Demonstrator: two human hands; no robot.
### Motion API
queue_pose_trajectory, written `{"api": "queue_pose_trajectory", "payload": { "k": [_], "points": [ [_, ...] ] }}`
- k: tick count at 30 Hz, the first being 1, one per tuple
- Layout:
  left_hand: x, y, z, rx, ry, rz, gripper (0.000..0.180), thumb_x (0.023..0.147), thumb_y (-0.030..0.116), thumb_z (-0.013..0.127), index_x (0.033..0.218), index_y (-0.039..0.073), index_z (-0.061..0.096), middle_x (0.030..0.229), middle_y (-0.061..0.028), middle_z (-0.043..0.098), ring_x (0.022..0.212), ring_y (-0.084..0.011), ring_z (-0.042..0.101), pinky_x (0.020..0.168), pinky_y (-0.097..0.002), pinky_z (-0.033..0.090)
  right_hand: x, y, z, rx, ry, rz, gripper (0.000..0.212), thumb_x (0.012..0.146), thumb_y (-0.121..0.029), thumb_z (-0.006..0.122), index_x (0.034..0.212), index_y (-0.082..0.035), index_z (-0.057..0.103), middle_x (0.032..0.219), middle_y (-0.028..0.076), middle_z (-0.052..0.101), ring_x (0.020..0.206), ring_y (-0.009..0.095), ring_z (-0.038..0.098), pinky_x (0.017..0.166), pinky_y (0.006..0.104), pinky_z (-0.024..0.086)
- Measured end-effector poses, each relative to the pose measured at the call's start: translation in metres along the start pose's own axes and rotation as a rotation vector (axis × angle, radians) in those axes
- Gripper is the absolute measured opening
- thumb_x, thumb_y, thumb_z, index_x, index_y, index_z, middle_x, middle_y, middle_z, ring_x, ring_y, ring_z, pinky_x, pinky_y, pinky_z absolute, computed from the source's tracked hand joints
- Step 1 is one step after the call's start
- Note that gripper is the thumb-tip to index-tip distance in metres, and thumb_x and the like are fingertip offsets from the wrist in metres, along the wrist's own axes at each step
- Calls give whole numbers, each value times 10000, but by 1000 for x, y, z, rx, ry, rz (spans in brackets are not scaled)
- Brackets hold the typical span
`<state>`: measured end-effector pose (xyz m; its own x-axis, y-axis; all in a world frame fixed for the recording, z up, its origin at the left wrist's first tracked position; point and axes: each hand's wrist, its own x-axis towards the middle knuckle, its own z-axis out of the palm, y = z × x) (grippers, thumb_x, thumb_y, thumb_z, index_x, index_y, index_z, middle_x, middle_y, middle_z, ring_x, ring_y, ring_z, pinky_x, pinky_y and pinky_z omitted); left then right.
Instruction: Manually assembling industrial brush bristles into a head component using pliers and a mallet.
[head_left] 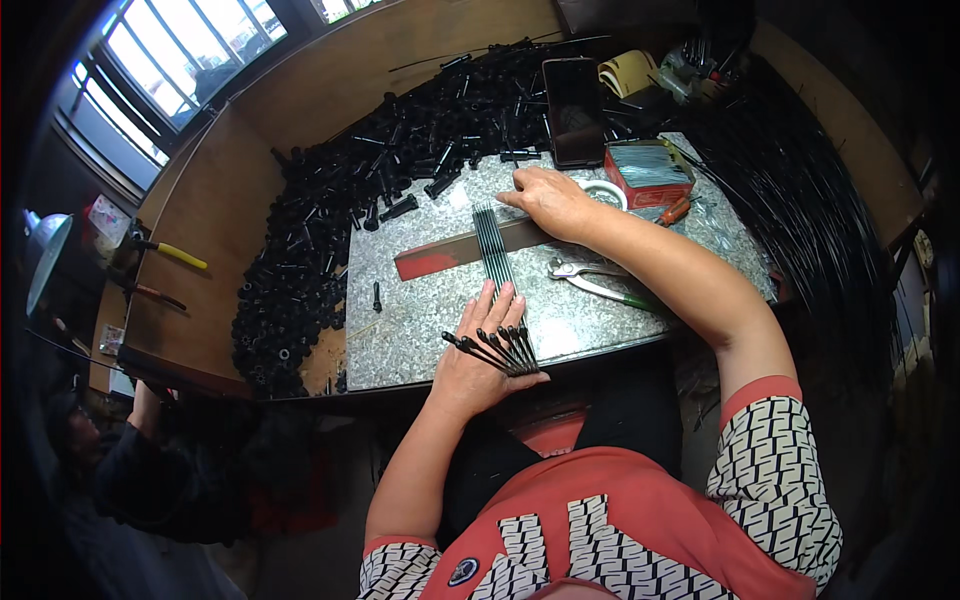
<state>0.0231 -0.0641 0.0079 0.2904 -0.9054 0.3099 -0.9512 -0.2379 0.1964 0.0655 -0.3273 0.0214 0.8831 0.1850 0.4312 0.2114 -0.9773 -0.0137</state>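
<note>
My left hand [468, 365] lies with its fingers stretched out along a row of thin dark rods [490, 240]. The rods' bent black ends [490, 348], with small knobs on them, fan out over the back of that hand. Under the far part of the rods runs a flat red-and-brown bar [440, 258]. My right hand [550, 203] is closed just beyond the rods' far ends, its thumb and forefinger pressed together; whatever they hold is too small to make out. Pincers [605, 280] with pale and green handles lie below my right forearm.
Black fittings [300, 260] heap up along the left and back of the grey speckled board [400, 350]. A phone [574, 110], a red box of thin rods [650, 180], a white ring [605, 192] and an orange-handled tool [675, 211] lie farther back. Long black rods [800, 190] fill the right side.
</note>
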Motion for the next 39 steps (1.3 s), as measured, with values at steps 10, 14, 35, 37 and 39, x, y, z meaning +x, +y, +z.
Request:
{"api": "queue_pose_trajectory", "payload": {
  "k": [10, 14, 35, 37, 39],
  "points": [
    [0, 0, 0, -3, 13, 9, 1037, 591, 500, 819, 1384, 27, 349, 1434, -211, 351, 1360, -403, 286, 1089, -503, 301, 5, -2, 2, 13, 6, -7, 273, 862, -146, 502, 1078, -131, 668, 957, 149, 574, 973, 308, 573, 826, 422, 469],
    [0, 0, 0, 5, 11, 6, 1038, 590, 505, 817, 1384, 28, 349, 1433, -211, 353, 1359, -403, 287, 1089, -502, 303, 5, -4, 0, 13, 3, -10, 271, 859, -148, 506, 1075, -127, 668, 958, 151, 574, 974, 309, 574, 828, 423, 468],
    [0, 1, -1, 10, -3, -13, 1043, 584, 508, 819, 1386, 31, 352, 1431, -212, 356, 1358, -401, 292, 1088, -500, 304, 7, -5, 1, 36, -15, -3, 266, 866, -146, 514, 1086, -113, 658, 978, 164, 567, 991, 318, 564, 850, 417, 466],
    [-1, 0, -1, 8, 2, -13, 1041, 583, 507, 820, 1383, 30, 355, 1433, -212, 354, 1359, -400, 291, 1087, -500, 305, 7, -5, 1, 36, -24, -1, 265, 868, -145, 509, 1085, -112, 657, 983, 166, 567, 995, 318, 563, 853, 415, 466],
    [-1, 0, 0, 6, 6, -11, 1039, 584, 506, 820, 1382, 29, 356, 1433, -213, 354, 1359, -401, 290, 1088, -500, 305, 6, -5, 1, 43, -23, 0, 266, 865, -140, 508, 1084, -111, 656, 987, 167, 566, 995, 318, 563, 853, 415, 466]
  ]
}}
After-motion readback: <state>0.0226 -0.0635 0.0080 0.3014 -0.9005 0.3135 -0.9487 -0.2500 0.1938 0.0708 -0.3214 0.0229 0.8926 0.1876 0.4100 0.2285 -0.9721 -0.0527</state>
